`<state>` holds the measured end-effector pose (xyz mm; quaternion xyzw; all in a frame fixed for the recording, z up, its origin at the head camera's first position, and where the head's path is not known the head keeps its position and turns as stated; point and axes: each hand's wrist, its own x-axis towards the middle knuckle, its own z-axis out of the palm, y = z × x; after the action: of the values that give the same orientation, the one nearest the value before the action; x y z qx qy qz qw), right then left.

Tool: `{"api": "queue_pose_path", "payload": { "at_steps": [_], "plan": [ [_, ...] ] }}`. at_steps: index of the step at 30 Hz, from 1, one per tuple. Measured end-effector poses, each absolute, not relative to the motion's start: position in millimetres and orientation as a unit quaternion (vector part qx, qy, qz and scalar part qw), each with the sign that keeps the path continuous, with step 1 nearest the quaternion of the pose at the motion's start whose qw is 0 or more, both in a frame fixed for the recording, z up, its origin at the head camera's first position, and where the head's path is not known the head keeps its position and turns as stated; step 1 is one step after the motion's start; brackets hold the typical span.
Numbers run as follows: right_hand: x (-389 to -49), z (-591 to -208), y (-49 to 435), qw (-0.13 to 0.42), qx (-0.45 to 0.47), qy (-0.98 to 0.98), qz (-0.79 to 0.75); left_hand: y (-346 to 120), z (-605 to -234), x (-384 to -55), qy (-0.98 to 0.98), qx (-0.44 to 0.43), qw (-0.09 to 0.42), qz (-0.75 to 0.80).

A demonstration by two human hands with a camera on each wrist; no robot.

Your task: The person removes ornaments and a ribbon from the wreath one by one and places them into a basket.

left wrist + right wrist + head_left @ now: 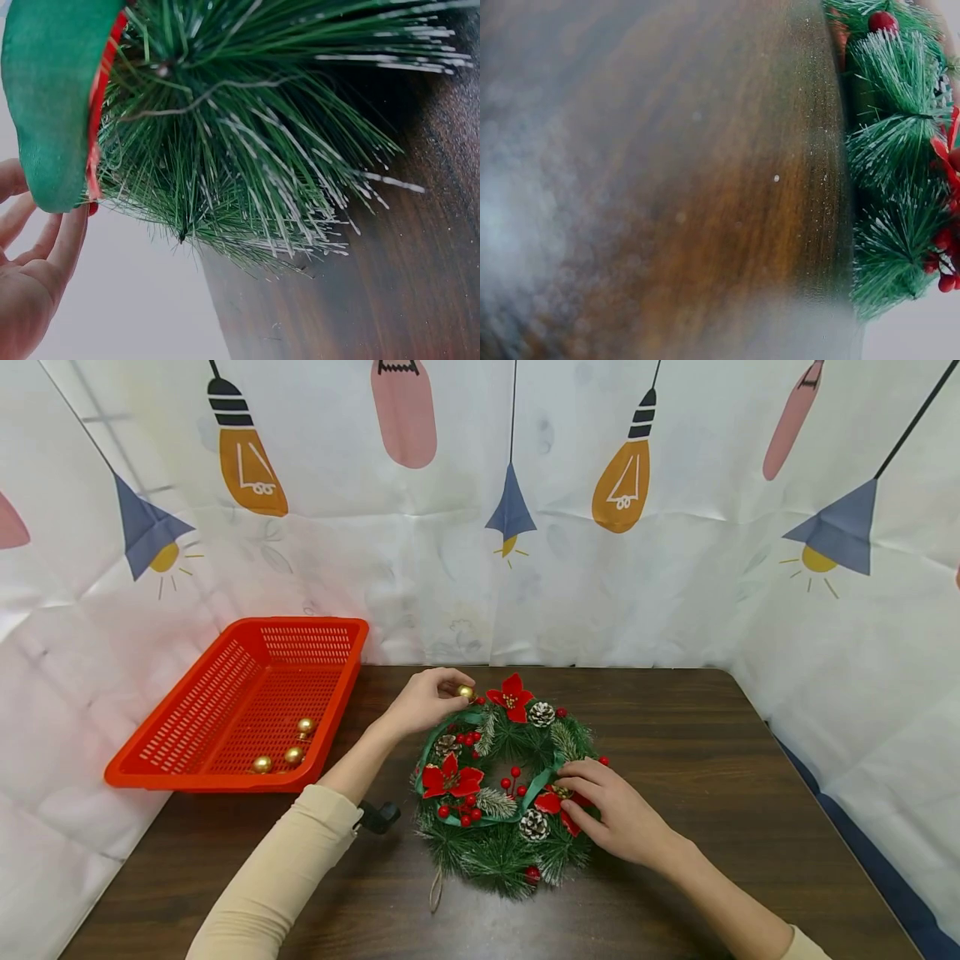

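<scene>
Pinching a gold ball [466,692], the left hand [429,702] is likely needing the wreath [501,858] alongside steady; the right hand [617,810] is touching it, hold unclear.

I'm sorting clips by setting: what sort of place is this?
Probably a small indoor craft or filming corner: a dark wood-look table backed by white cloth printed with lamps and bulbs, with a decorated wreath and a red basket on the table.
</scene>
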<state>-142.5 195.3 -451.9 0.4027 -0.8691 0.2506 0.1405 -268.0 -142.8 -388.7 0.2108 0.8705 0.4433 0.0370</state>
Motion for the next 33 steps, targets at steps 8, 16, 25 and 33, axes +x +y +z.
{"api": "queue_pose_path", "payload": {
  "at_steps": [8,16,25,33],
  "plan": [
    [-142.7,-452.2,195.5,0.147,0.408,-0.867,0.248,-147.6,-388.1,-268.8,0.869,0.203,0.033,0.450],
    [-142.4,-452.0,194.6,0.148,0.405,-0.867,0.249,-147.4,-386.0,-270.2,0.872,0.184,0.018,0.453],
    [-141.6,-451.3,194.5,0.148,0.405,-0.868,0.247,-145.5,-382.6,-270.7,0.868,0.176,-0.003,0.464],
    [-142.1,-450.9,194.7,0.140,0.402,-0.871,0.246,-144.8,-380.1,-271.2,0.863,0.181,-0.010,0.472]
  ]
}}
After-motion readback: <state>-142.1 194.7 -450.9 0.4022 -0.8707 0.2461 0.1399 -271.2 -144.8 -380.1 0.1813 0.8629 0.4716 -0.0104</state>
